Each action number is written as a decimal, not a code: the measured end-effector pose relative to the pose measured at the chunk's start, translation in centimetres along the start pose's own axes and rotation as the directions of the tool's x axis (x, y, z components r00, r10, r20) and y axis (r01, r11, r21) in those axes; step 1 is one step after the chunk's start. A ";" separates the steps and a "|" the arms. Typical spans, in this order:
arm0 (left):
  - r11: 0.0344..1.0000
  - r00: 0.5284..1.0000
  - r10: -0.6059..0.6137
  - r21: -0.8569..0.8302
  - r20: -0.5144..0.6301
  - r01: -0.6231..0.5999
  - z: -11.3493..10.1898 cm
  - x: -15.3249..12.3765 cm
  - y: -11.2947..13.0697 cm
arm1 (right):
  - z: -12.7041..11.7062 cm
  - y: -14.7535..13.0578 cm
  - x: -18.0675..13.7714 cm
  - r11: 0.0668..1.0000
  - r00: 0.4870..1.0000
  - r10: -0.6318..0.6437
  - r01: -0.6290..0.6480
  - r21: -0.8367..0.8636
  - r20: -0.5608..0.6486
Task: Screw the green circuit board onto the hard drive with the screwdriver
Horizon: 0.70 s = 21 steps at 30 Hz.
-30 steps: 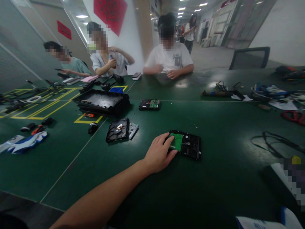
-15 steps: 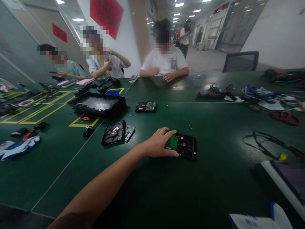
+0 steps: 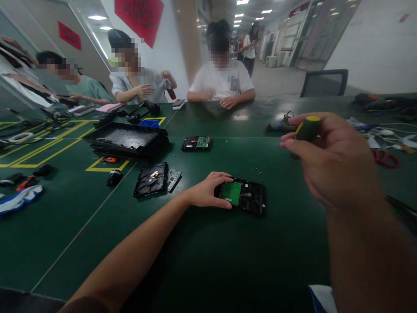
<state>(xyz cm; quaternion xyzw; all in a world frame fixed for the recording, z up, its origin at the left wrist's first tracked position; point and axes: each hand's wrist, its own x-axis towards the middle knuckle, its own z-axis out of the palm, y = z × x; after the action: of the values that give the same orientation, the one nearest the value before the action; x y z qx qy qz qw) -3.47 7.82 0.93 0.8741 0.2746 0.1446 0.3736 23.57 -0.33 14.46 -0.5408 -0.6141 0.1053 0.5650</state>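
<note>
From the head camera, your left hand (image 3: 208,191) lies on the green table (image 3: 228,261), fingers curled around the near-left end of a black hard drive (image 3: 243,196); the thumb sits along its front edge and the other fingers hook over the far edge. The drive lies flat, green circuit board (image 3: 232,192) facing up, roughly in the middle of the table in front of you. Your right hand (image 3: 332,161) is raised well above the table, to the right of the drive and apart from it. Its fingers are closed around a dark tool handle with a yellow cap (image 3: 306,127); it looks like a screwdriver, though the shaft is hidden behind your hand and the picture is blurred there.

To the left of your left hand, an opened drive (image 3: 151,179) lies beside a loose circuit board (image 3: 174,178). Farther back sit another hard drive (image 3: 196,143) and a stack of black trays (image 3: 128,140). A few small screws (image 3: 256,170) lie just beyond your drive.

Across the table a person in a white shirt (image 3: 221,80) rests both forearms on the edge. Two more people sit at the far left.
</note>
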 end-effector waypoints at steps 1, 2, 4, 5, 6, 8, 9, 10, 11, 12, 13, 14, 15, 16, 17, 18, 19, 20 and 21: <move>1.000 1.000 0.004 -0.001 -0.003 -0.004 0.0 0.0 -0.1 | 0.5 -0.1 0.0 0.999 0.999 0.044 -0.044 0.010 0.004; 1.000 1.000 0.009 0.001 -0.011 -0.009 0.0 0.0 -0.2 | 1.0 -0.2 0.0 0.998 0.998 0.062 -0.062 0.013 0.026; 1.000 0.999 0.024 0.009 -0.036 -0.024 0.2 -0.1 -0.3 | 1.9 0.0 0.1 0.998 0.995 0.062 -0.062 0.009 0.079; 0.999 0.998 0.032 0.013 -0.045 -0.031 0.3 0.0 -0.3 | 2.2 0.4 0.1 0.999 0.994 0.052 -0.052 0.000 0.101; 0.999 0.998 0.037 0.018 -0.053 -0.036 0.4 0.0 -0.3 | 2.5 0.9 0.1 0.999 0.992 0.048 -0.047 -0.010 0.115; 0.999 0.997 0.039 0.022 -0.060 -0.038 0.5 0.0 -0.3 | 3.1 2.1 0.1 0.997 0.985 0.072 -0.070 -0.013 0.159; 0.999 0.997 0.039 0.022 -0.061 -0.038 0.6 0.0 -0.3 | 3.3 2.8 0.1 0.996 0.977 0.093 -0.093 -0.006 0.191; 0.999 0.997 0.040 0.022 -0.064 -0.039 0.6 -0.1 -0.3 | 3.6 3.5 0.1 0.994 0.971 0.107 -0.108 -0.005 0.214; 0.999 0.997 0.042 0.022 -0.068 -0.041 0.6 -0.1 -0.2 | 3.9 4.0 0.0 0.993 0.968 0.115 -0.111 -0.028 0.222; 0.999 0.997 0.044 0.022 -0.071 -0.043 0.6 -0.1 -0.2 | 4.1 4.5 0.0 0.990 0.962 0.129 -0.112 -0.082 0.242; 0.999 0.997 0.044 0.022 -0.071 -0.042 0.6 -0.1 -0.1 | 4.4 4.8 -0.1 0.984 0.951 0.132 -0.093 -0.151 0.278; 0.999 0.997 0.041 0.022 -0.071 -0.039 0.6 -0.1 -0.1 | 4.6 5.2 -0.2 0.973 0.933 0.127 -0.052 -0.225 0.336; 0.999 0.997 0.036 0.022 -0.068 -0.035 0.6 -0.1 -0.1 | 4.9 5.4 -0.4 0.958 0.906 0.121 0.001 -0.288 0.406; 0.999 0.997 0.031 0.022 -0.065 -0.029 0.6 -0.1 -0.1 | 5.3 5.7 -0.6 0.941 0.867 0.115 0.061 -0.333 0.484; 0.999 0.998 0.028 0.023 -0.063 -0.026 0.6 -0.1 -0.2 | 5.7 6.0 -0.8 0.928 0.824 0.116 0.110 -0.357 0.555; 0.999 0.998 0.027 0.024 -0.062 -0.026 0.6 0.0 -0.2 | 6.1 6.4 -1.0 0.917 0.786 0.123 0.144 -0.373 0.606; 0.999 0.998 0.028 0.025 -0.062 -0.027 0.7 0.0 -0.3 | 6.5 6.8 -1.2 0.904 0.750 0.143 0.167 -0.394 0.646; 0.999 0.998 0.030 0.026 -0.063 -0.029 0.7 0.0 -0.3 | 7.0 7.2 -1.4 0.889 0.732 0.165 0.179 -0.420 0.661; 0.999 0.997 0.032 0.027 -0.063 -0.031 0.7 0.0 -0.4 | 7.4 7.6 -1.7 0.878 0.715 0.177 0.195 -0.437 0.677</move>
<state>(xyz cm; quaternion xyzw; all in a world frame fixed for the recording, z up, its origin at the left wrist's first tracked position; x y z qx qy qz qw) -3.29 7.67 0.16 0.8781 0.2745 0.1746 0.3509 21.42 4.91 5.34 -0.5792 -0.7902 0.1439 0.1393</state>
